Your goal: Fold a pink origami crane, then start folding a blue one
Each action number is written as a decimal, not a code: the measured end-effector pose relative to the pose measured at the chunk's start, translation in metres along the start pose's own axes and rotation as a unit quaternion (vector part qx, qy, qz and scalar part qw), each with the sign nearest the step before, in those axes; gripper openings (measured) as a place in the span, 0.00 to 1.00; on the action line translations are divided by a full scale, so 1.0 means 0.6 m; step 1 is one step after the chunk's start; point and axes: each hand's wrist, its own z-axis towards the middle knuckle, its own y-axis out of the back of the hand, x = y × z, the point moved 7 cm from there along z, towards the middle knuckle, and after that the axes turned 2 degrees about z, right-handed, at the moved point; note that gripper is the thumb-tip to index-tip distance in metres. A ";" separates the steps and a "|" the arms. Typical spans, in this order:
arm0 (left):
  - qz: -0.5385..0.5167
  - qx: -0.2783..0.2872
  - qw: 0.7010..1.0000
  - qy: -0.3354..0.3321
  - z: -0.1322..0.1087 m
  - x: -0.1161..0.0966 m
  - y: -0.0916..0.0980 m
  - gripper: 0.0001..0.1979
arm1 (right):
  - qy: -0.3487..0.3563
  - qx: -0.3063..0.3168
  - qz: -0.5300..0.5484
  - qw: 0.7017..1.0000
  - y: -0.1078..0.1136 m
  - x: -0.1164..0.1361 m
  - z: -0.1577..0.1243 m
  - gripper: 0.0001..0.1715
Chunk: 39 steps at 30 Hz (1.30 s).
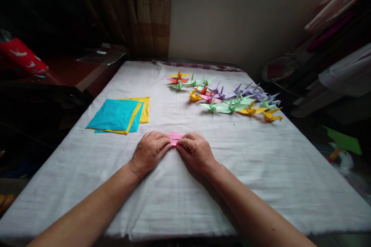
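A piece of pink origami paper (175,137), partly folded, lies at the middle of the white-covered table (249,177). My left hand (152,149) pinches its left side between thumb and fingers. On the right side, my right hand (197,150) is closed on the paper in the same way. Both hands rest low over the cloth, their fingertips close together at the paper's near edge. The fingers cover the paper's outer corners, so its full shape is hidden.
Blue and yellow paper sheets (113,115) lie stacked at the left. Several folded paper cranes (232,100) in green, purple, yellow, red and pink stand at the back right. Beyond the left edge, a dark wooden surface (72,71) holds a clear plastic bag (106,54). Clothes (348,69) hang at the right.
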 end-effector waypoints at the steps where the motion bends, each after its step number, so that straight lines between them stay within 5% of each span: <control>1: -0.001 0.005 1.000 0.008 0.000 0.002 -0.001 0.11 | -0.008 0.008 0.001 1.000 0.000 -0.001 0.002 0.05; 7: -0.006 0.021 0.999 0.050 0.004 0.010 -0.006 0.08 | -0.045 0.048 -0.014 0.998 -0.001 -0.003 0.014 0.10; 15: -0.026 0.029 0.995 0.093 0.008 0.010 -0.007 0.04 | -0.074 -0.005 0.021 0.997 -0.002 -0.006 0.013 0.09; 39: -0.056 0.046 0.987 0.144 0.009 0.020 -0.014 0.07 | -0.110 -0.016 0.018 0.994 -0.008 -0.011 0.012 0.10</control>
